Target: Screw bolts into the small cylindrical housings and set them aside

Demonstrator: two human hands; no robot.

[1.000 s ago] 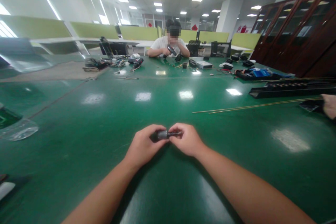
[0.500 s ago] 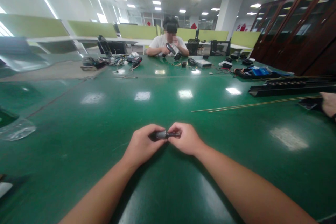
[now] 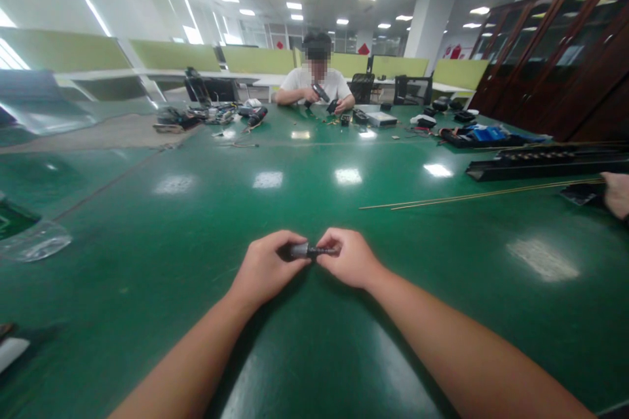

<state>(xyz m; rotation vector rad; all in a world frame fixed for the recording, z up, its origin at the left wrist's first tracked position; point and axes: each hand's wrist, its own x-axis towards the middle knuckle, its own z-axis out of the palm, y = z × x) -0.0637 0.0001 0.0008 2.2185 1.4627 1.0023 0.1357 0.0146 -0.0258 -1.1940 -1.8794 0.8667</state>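
Between my hands is a short grey-and-black cylindrical piece (image 3: 301, 251), lying sideways just above or on the green tabletop (image 3: 314, 196). My left hand (image 3: 269, 268) is closed around its thicker grey end, thumb below and fingers over the top. The thinner dark rod part (image 3: 322, 251) runs into my right hand (image 3: 351, 260), pinched between thumb and fingers. A small gap separates the fingertips of the two hands. I cannot tell whether the grey and dark parts are one piece, and both outer ends are hidden by my fingers.
Two thin brass-coloured rods (image 3: 442, 200) and a long black channel (image 3: 540, 169) lie at the right, near another person's hand (image 3: 616, 193). Clear plastic (image 3: 44, 242) is at the left. Across the table a person (image 3: 317, 82) holds a dark tool among small parts.
My hands have barely moved; the gap between the fingertips is slightly wider. The person across has lowered one hand from near the head to the table.
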